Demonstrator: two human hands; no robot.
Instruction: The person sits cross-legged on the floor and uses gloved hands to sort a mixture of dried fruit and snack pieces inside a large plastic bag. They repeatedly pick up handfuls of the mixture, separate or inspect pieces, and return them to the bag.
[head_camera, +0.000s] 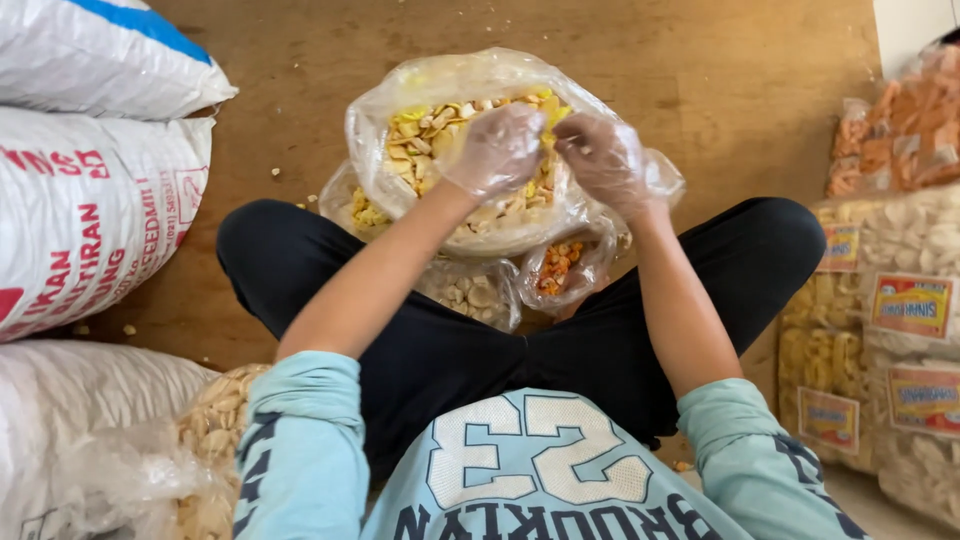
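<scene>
- The brown floor (300, 60) carries everything.
- Woven white sacks (90, 200) are stacked along its left edge.
- Clear bags of crackers (890, 300) line its right edge.
- A clear bag of yellow chips (450, 130) sits mid-floor.
- Loose crumbs (275, 173) lie near the sacks.

The white sacks (90, 200) and packed snack bags (890, 330) run off the picture's edges; glove film blurs the left hand (497, 150) fingers.

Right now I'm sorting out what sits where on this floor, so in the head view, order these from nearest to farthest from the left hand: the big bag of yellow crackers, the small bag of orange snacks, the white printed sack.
1. Big bag of yellow crackers: the left hand rests in its mouth.
2. Small bag of orange snacks: lower right, by the shins.
3. White printed sack: far left, against the stack.
</scene>
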